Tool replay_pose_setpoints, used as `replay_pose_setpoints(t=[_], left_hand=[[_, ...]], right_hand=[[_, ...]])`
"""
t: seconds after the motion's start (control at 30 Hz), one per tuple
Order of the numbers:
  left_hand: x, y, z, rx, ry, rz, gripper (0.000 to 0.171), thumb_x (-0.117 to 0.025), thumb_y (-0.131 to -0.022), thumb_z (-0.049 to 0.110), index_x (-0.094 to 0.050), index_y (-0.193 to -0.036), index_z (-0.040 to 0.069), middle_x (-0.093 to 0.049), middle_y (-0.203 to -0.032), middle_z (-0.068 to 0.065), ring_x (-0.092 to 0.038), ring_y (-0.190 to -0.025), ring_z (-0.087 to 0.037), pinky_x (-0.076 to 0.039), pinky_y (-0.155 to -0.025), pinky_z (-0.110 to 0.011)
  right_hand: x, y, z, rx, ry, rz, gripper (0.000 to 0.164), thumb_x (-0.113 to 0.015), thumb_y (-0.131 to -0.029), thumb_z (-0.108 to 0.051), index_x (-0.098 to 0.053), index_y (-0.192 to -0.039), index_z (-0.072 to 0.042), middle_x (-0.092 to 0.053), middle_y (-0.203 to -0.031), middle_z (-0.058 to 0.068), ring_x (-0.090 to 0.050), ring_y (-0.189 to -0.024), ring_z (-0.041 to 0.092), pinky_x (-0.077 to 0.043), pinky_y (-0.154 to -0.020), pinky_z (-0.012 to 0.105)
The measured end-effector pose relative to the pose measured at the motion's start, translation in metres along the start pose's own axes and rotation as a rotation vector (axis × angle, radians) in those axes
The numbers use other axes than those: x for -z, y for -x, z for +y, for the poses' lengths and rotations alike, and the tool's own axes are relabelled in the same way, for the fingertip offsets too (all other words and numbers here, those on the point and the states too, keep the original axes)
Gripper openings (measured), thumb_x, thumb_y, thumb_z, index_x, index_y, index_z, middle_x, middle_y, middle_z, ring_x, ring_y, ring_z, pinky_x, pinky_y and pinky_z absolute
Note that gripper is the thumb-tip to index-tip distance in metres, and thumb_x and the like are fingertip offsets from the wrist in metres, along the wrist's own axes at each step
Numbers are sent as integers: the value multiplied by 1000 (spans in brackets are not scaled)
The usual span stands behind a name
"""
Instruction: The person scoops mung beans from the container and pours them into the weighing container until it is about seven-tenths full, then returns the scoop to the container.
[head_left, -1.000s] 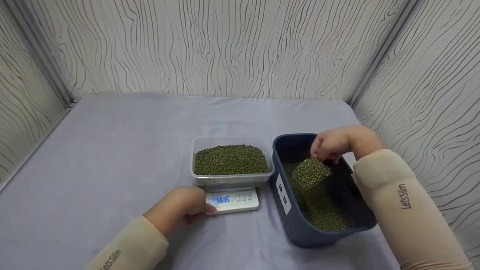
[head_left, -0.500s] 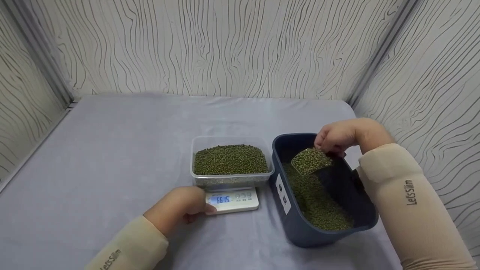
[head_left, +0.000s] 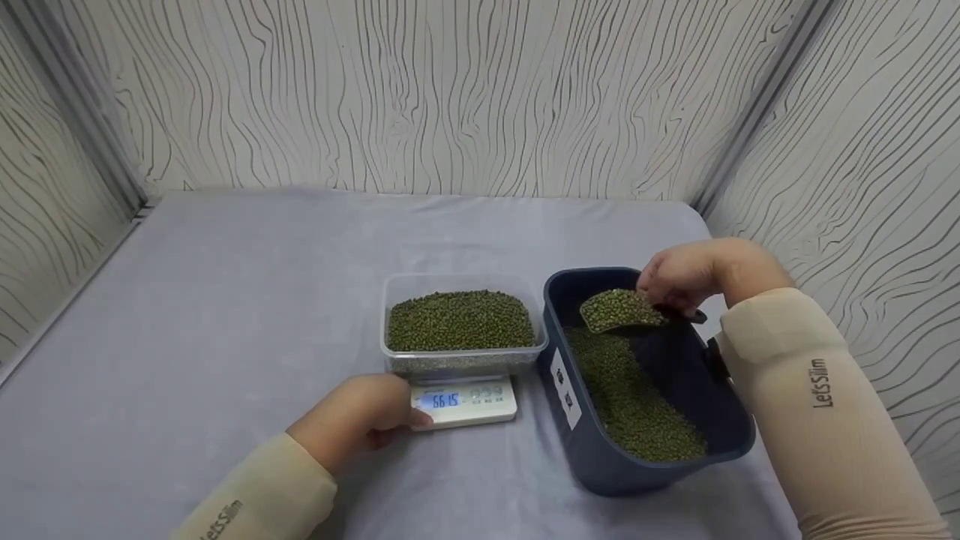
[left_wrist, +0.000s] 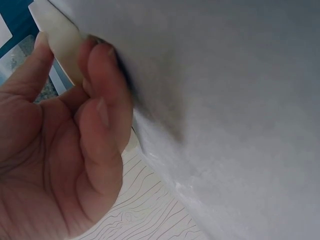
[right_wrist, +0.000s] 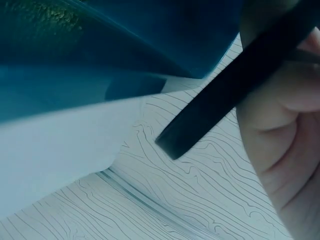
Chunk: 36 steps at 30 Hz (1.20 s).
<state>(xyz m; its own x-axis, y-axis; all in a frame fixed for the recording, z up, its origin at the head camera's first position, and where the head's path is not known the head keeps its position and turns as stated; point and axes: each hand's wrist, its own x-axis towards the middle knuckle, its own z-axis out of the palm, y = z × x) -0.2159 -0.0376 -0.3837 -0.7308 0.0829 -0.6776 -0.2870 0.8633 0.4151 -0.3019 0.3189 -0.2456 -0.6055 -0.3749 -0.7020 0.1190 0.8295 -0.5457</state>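
My right hand (head_left: 679, 276) grips the black handle (right_wrist: 225, 95) of a clear scoop (head_left: 621, 310) heaped with green mung beans. The scoop is held level over the far end of a dark blue bin (head_left: 592, 450), and more mung beans (head_left: 649, 420) lie inside. My left hand (head_left: 379, 409) pinches the left end of a white digital scale (head_left: 480, 409), thumb on top beside the lit display, which reads about 661.5. In the left wrist view the fingers (left_wrist: 100, 145) curl at the scale's edge. A clear plastic container (head_left: 465, 361) with piled mung beans stands just behind the display.
The blue bin's left wall stands close against the clear container's right side and carries a white label (head_left: 566, 388). A pale cloth covers the table (head_left: 225, 300). Wood-patterned walls (head_left: 450, 97) enclose the back and both sides.
My right hand has risen slightly and moved right, and the filled scoop has lifted and levelled above the beans. My left hand, the scale and its reading stay the same.
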Motion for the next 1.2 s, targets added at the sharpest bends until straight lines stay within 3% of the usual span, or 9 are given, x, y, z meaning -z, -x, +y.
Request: replay_pose_setpoints(t=[0.1,0.37,0.6,0.8,0.87,1.07,1.2], left_hand=[[-1,2,-1,8,123,14,32,-69,-80,33,-54,-75,6,-31,-49,4,-29,-43,-8,-28,-43,-21],[0,0,-2,-5,47,-1,36,-67,-81,38,-55,-70,6,-31,-46,4,-29,-41,-7,-27,-41,-20],[1,-2,-1,-25,-73,-4,41,-63,-81,44,-56,-70,4,-37,-45,2,-35,-41,-9,-31,-41,-21],[0,-1,-2,-39,4,4,37,-66,-81,39,-55,-76,4,-34,-47,3,-33,-42,-9,-30,-42,-21],[0,0,-3,-46,10,-1,37,-66,-82,38,-53,-73,5,-34,-47,3,-34,-42,-9,-31,-42,-21],[3,-1,-1,-14,-120,-26,53,-62,-80,50,-47,-49,10,-41,-45,-1,-37,-42,-11,-31,-42,-22],[2,-2,-1,11,-101,-27,53,-62,-79,52,-46,-49,11,-42,-46,0,-39,-44,-10,-32,-43,-21]], right_hand=[[-1,0,0,-16,5,37,29,-40,-76,5,-32,-57,-15,-32,-49,-4,-32,-45,8,-35,-48,22],[-2,-1,2,-15,-1,44,29,-40,-79,4,-33,-57,-15,-33,-51,-3,-34,-45,9,-37,-50,23],[-2,0,2,-14,-9,57,29,-40,-78,4,-33,-57,-15,-33,-51,-3,-34,-46,9,-38,-50,23],[-2,1,1,-15,-27,59,29,-38,-77,5,-30,-57,-15,-32,-51,-3,-33,-45,9,-37,-49,23],[-1,1,0,-14,-25,56,29,-37,-77,6,-30,-57,-15,-31,-51,-3,-33,-45,9,-37,-49,23],[1,5,-9,5,-13,32,26,-33,-75,7,-29,-58,-12,-30,-50,-2,-34,-44,12,-38,-48,27],[2,4,-22,21,-1,27,27,-34,-77,6,-31,-58,-12,-31,-49,-3,-34,-44,12,-37,-48,26]])
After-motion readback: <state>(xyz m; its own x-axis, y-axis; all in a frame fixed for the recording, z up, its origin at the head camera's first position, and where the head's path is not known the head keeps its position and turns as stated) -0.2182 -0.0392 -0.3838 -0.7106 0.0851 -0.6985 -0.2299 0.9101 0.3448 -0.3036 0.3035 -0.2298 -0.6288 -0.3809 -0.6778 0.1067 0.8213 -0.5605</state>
